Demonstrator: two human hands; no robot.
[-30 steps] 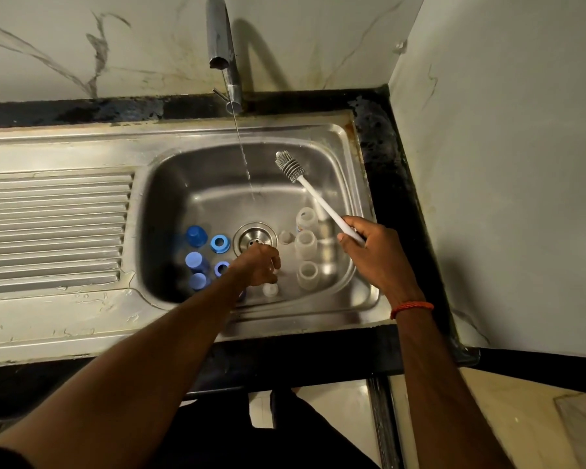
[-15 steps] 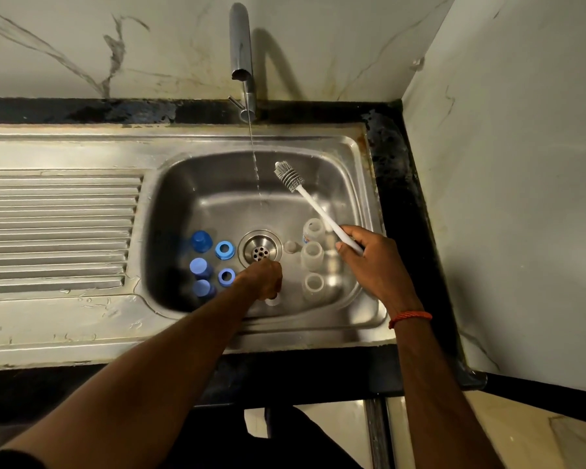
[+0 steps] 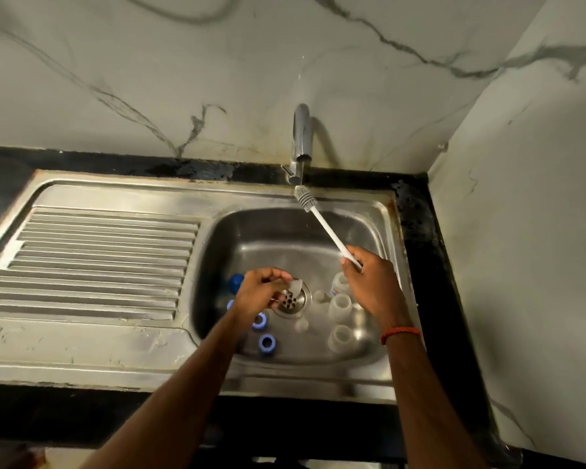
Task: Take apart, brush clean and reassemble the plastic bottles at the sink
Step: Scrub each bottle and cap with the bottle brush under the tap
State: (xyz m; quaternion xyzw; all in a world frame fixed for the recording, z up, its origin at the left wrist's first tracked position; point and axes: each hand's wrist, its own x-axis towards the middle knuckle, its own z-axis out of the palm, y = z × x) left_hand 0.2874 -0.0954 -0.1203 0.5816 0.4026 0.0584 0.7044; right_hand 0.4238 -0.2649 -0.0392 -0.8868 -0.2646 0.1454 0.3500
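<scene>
Two hands: both work over the stainless steel sink basin.
Left hand: its fingers pinch a small translucent plastic piece, now lifted above the round drain strainer; half a second ago this hand was down on the basin floor.
Right hand: its fingers curl round the white-handled, grey-headed bottle brush, whose head has risen to just below the chrome tap.
Bottles: three clear plastic bottle bodies stand right of the drain, with blue rings and caps to its left.
Meaning: disassembly looks done; brushing this piece likely comes next.
</scene>
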